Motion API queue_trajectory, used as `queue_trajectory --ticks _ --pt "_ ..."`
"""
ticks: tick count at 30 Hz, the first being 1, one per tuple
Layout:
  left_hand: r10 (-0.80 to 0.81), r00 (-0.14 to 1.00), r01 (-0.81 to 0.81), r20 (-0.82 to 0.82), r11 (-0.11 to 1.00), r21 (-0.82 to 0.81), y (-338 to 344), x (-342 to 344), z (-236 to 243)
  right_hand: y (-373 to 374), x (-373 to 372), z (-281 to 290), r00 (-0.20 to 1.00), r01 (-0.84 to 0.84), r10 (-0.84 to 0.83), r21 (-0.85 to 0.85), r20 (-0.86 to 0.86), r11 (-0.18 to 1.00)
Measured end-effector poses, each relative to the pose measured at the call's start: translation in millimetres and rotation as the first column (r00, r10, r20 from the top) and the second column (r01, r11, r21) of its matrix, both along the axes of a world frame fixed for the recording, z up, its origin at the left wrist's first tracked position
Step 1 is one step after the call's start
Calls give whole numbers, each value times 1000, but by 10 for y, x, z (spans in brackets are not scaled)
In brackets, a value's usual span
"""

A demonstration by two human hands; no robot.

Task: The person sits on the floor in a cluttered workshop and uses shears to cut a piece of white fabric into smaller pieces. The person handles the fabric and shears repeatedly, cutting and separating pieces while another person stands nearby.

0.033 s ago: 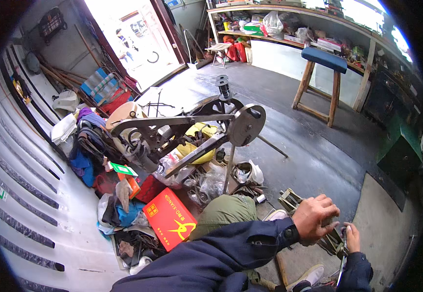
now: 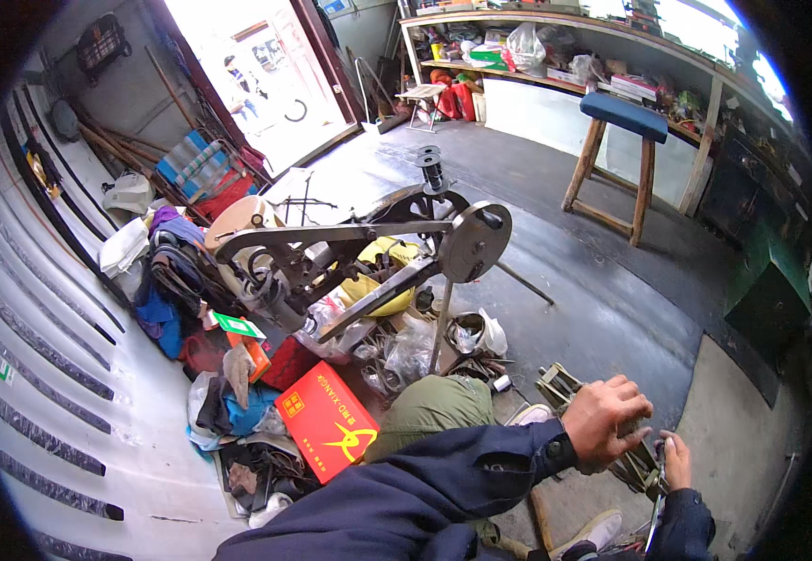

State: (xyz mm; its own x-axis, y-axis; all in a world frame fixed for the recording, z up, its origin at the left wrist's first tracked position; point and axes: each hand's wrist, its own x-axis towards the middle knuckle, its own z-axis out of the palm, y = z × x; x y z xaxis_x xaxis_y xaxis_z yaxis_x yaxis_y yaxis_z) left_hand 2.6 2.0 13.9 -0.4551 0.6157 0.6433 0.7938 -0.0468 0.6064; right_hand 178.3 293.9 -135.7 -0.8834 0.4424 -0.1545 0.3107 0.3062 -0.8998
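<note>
At the lower right my left hand (image 2: 607, 423) is closed, fingers curled, above an olive-green jointed metal frame (image 2: 557, 384). What its fingertips hold is hidden. Just right of it, my right hand (image 2: 677, 463) has its thumb and fingers closed near the frame's near end, and a small dark piece shows between the two hands. The metal frame runs under my left hand, so its middle is covered. A thin shiny rod (image 2: 655, 520) shows beside my right wrist. My left forearm, in a dark blue sleeve, crosses over my green-trousered knee (image 2: 434, 409).
A metal hand-wheel sewing machine (image 2: 336, 232) stands ahead on thin legs. Plastic bags (image 2: 409, 348), scraps and a red box (image 2: 326, 421) lie left of my knee. A blue-topped wooden stool (image 2: 623, 114) stands far right, before loaded shelves (image 2: 555, 79). An open doorway (image 2: 280, 122) is at the back.
</note>
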Motion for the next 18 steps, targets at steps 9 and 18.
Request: queue_trajectory --ticks 9,18 --pt "6 1000 -6 9 1000 -13 22 3 -23 -78 501 -487 957 44 133 -579 260 814" --pt "18 1000 -18 15 999 29 13 12 9 -688 986 -622 884 334 203 -873 421 354"
